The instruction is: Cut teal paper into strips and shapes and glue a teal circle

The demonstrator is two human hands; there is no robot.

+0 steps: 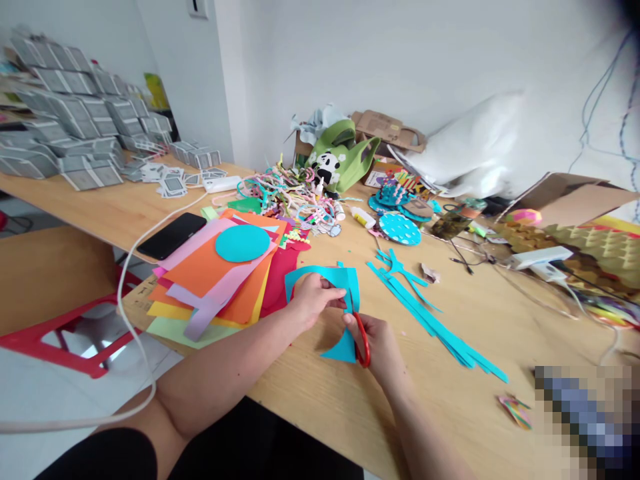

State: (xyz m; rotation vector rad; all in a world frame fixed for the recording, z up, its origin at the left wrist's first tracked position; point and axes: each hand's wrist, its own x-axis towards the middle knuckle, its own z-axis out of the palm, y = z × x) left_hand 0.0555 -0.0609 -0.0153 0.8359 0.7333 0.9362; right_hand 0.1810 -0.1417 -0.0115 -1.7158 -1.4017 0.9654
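My left hand [316, 299] pinches a sheet of blue paper [345, 277] with a curved piece cut out of it. Red-handled scissors [365, 347] are gripped in my right hand [383, 347], their blades at the paper's right-hand strip. A pointed lower part of the blue paper hangs below the blades. To the right lie several long blue paper strips [430, 320] and some short, crossed ones. On the left, a blue paper circle [243, 243] rests on a stack of coloured paper [200, 270].
A black phone [173, 236] lies beside the stack, with a white cable [125, 293] running past. Behind are a heap of paper strips [285, 193], a green bag [343, 157], a glue bottle [363, 217] and a dotted blue disc [400, 229]. A power strip [540, 259] sits right.
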